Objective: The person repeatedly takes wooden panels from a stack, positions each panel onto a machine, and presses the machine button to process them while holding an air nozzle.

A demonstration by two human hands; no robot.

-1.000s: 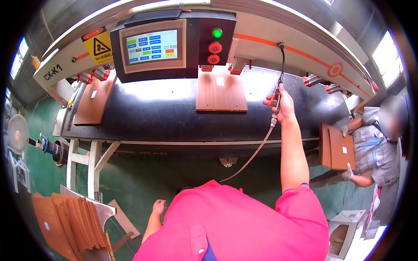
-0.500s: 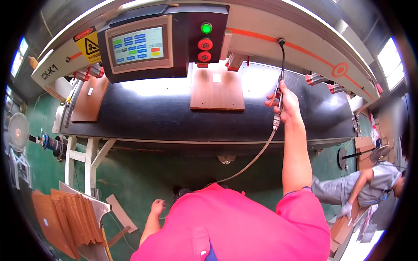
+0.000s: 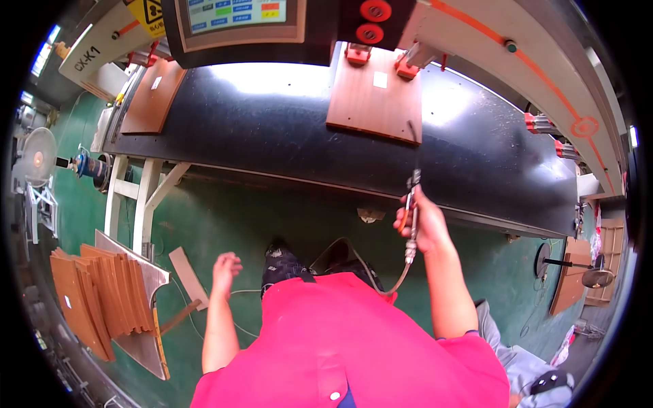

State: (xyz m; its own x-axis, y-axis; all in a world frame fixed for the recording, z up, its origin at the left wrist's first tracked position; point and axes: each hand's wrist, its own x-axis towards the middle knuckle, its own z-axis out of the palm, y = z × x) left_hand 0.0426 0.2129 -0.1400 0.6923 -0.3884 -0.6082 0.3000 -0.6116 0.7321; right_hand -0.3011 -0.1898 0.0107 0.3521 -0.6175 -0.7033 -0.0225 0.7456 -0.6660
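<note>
My right hand (image 3: 426, 221) is wrapped around an air blow gun (image 3: 413, 180) with an orange trigger and a thin dark nozzle pointing toward the machine. A pale hose (image 3: 401, 280) runs from its lower end back toward my legs. Beyond the nozzle, a brown wood panel (image 3: 374, 98) with a white label lies on the black machine table (image 3: 272, 129), under red-footed clamps (image 3: 408, 64). My left hand (image 3: 226, 270) hangs over the floor at my left side, fingers loosely apart, holding nothing.
Another brown panel (image 3: 155, 98) lies at the table's left end. A control screen (image 3: 238, 17) overhangs the table. Stacked brown boards (image 3: 112, 292) stand at lower left; fans are at the left (image 3: 39, 158) and right (image 3: 597, 277). A person in grey (image 3: 537, 374) is at lower right.
My right hand has drawn back from the machine's beam with the blow gun, toward my body. My left hand has come forward and its fingers have loosened. The view has tilted down.
</note>
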